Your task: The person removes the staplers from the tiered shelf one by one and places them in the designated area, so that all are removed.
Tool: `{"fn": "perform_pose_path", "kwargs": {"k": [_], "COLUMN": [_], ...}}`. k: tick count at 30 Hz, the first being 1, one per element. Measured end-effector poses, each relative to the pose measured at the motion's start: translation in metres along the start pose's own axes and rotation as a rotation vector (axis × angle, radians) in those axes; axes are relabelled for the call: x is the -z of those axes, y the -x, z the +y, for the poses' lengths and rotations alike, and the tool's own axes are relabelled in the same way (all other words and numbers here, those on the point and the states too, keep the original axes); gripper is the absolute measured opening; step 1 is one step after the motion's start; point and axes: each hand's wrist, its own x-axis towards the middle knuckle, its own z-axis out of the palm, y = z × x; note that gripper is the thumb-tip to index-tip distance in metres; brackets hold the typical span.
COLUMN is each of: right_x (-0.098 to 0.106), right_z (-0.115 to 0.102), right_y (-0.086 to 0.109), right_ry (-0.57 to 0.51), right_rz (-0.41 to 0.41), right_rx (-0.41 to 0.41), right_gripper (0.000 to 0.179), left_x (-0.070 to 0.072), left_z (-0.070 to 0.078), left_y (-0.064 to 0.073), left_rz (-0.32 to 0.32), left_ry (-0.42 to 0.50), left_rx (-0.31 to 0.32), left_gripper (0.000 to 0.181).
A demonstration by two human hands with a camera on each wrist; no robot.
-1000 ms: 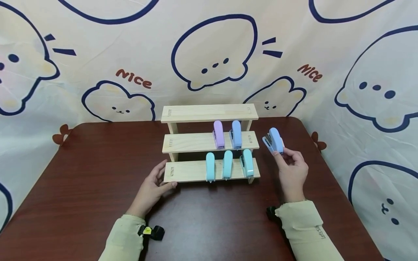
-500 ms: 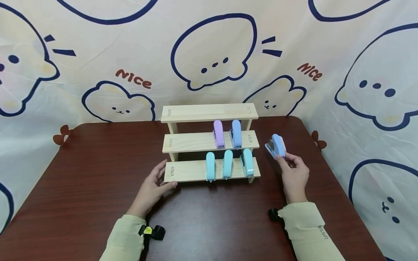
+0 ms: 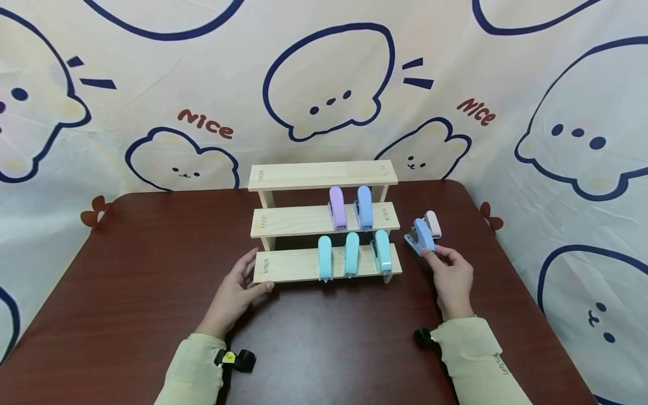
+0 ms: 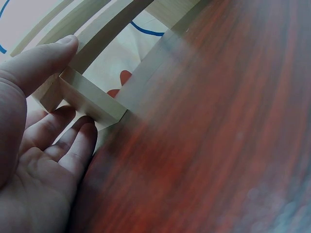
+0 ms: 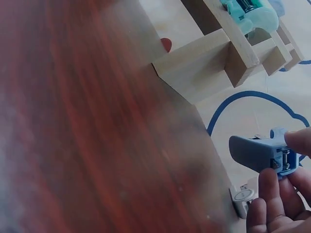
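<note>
My right hand [image 3: 453, 284] pinches a blue stapler [image 3: 420, 236] by one end, to the right of a three-step wooden display rack [image 3: 291, 265]. In the right wrist view, thumb and fingers close on the hinge end of that blue stapler [image 5: 255, 153]. Just behind it stands a whitish stapler [image 3: 432, 224]. My left hand [image 3: 235, 292] grips the left end of the rack's lowest step, its thumb along the front edge and its fingers at the side, as the wooden end [image 4: 92, 97] shows in the left wrist view.
On the lowest step, towards the right, stand three turquoise staplers [image 3: 351, 256]. The middle step bears a purple stapler [image 3: 337, 208] and another blue stapler [image 3: 364, 208]. All rests on a dark brown table [image 3: 152, 281], with a patterned cloth [image 3: 324, 84] behind and at the sides.
My right hand has brought the blue stapler down and nearer to me, tilting it. The whitish stapler behind it now shows plainly. My left hand has stayed on the rack.
</note>
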Motion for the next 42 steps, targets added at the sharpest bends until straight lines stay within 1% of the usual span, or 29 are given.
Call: {"fn": "perform_pose_path", "kwargs": {"k": [4,10,13,16,20,25,31,42], "right_x": [-0.0005,-0.0007,0.0003,0.0019,0.0044,0.0063,0.0055,0.0049], "right_z": [0.0030,0.0077,0.0080,0.0080,0.0079,0.0074,0.0090,0.0079], "right_y": [-0.0004,-0.0015,-0.0026,-0.0035,-0.0045,-0.0059,-0.0077,-0.0083], "right_ry": [0.006,0.021,0.047,0.101,0.198,0.279,0.324,0.359], "right_rz": [-0.010,-0.021,-0.034,-0.053,-0.101,-0.162,-0.182,-0.201], "right_rx": [-0.019,-0.021,-0.024,-0.032,-0.016,0.024,0.063,0.065], "right_gripper": [0.042,0.039,0.040,0.040,0.039,0.037,0.037,0.040], "left_x": [-0.0002,-0.0007,-0.0007,-0.0005,-0.0004,-0.0005,-0.0006,-0.0003], "left_z": [-0.0015,-0.0037,-0.0032,-0.0022,-0.0020,-0.0029,-0.0020,-0.0005], "left_y": [0.0001,0.0003,0.0004,0.0003,-0.0003,-0.0009,-0.0007,-0.0007], "left_rz": [0.004,0.005,0.005,0.003,0.001,0.000,0.001,0.005], "left_ry": [-0.009,-0.004,-0.003,-0.006,-0.006,-0.007,-0.009,-0.016], "left_rx": [0.002,0.004,0.003,-0.001,-0.005,-0.010,-0.009,-0.005], "left_gripper": [0.092,0.092,0.092,0.092,0.092,0.091,0.091,0.092]}}
